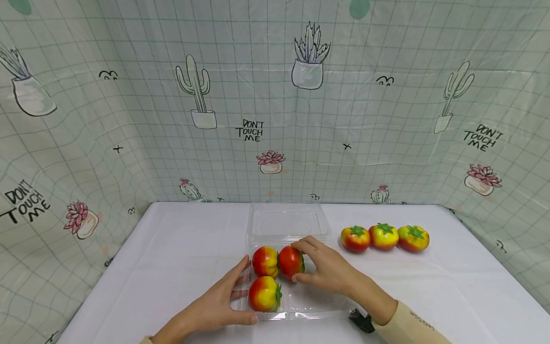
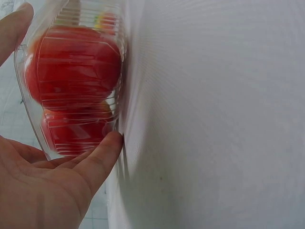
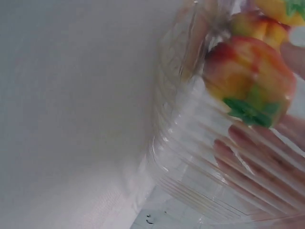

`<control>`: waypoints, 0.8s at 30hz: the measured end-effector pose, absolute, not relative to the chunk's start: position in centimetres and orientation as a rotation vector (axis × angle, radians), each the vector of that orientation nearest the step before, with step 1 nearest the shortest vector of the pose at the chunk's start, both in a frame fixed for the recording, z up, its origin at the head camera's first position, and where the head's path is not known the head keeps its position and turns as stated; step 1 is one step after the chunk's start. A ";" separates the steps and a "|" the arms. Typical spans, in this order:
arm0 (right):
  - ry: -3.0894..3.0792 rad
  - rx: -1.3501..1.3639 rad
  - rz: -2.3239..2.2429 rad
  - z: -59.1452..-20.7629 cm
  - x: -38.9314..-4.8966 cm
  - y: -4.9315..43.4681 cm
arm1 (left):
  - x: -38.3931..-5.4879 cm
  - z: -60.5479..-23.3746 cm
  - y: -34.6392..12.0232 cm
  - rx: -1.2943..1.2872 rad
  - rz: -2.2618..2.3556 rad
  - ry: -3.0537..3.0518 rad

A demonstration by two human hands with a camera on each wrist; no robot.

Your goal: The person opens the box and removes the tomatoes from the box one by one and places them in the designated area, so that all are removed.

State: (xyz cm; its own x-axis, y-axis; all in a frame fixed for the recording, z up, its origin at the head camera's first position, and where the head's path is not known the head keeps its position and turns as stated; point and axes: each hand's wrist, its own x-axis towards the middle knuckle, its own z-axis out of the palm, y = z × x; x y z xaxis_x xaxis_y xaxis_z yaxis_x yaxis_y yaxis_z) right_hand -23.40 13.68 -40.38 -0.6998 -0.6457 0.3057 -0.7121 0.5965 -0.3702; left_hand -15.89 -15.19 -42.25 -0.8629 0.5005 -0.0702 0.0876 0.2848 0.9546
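Note:
A clear plastic clamshell box [image 1: 318,302] lies with its hinged lid [image 1: 285,220] folded back. Inside its left half are a rear red-and-yellow tomato [image 1: 264,262] and a front one [image 1: 263,295] with green leaves facing right. My right hand [image 1: 326,267] holds a third tomato [image 1: 290,263] between thumb and fingers, beside the rear one. In the right wrist view, this tomato [image 3: 252,71] shows through the ribbed wall. My left hand [image 1: 219,298] rests along the box's left side, thumb near the front corner. The left wrist view shows its fingers [image 2: 102,155] extended against the box wall.
A row of three tomatoes [image 1: 384,236], green leaves up, stands right of the box on the white table [image 1: 185,248]. A black object [image 1: 362,321] shows by the right wrist. Patterned cloth [image 1: 275,105] rises behind and at both sides.

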 end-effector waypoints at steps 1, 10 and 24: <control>-2.678 1.145 0.711 -40.4 -23.4 13.7 | -15.9 -42.3 -15.2 0.533 1.603 2.202; -2.679 1.140 0.741 -40.6 -23.5 13.5 | -15.9 -42.4 -15.2 0.538 1.588 2.223; -2.685 1.143 0.732 -40.5 -23.3 13.4 | -15.9 -42.3 -15.1 0.517 1.572 2.232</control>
State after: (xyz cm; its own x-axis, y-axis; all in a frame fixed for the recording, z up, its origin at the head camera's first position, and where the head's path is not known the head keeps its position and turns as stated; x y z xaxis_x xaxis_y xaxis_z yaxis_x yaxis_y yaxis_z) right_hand -23.30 13.44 -40.50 -0.7038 -0.6430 0.3021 -0.7074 0.5948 -0.3818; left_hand -15.94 -15.10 -42.30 -0.8679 0.4900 -0.0813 0.0884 0.3135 0.9455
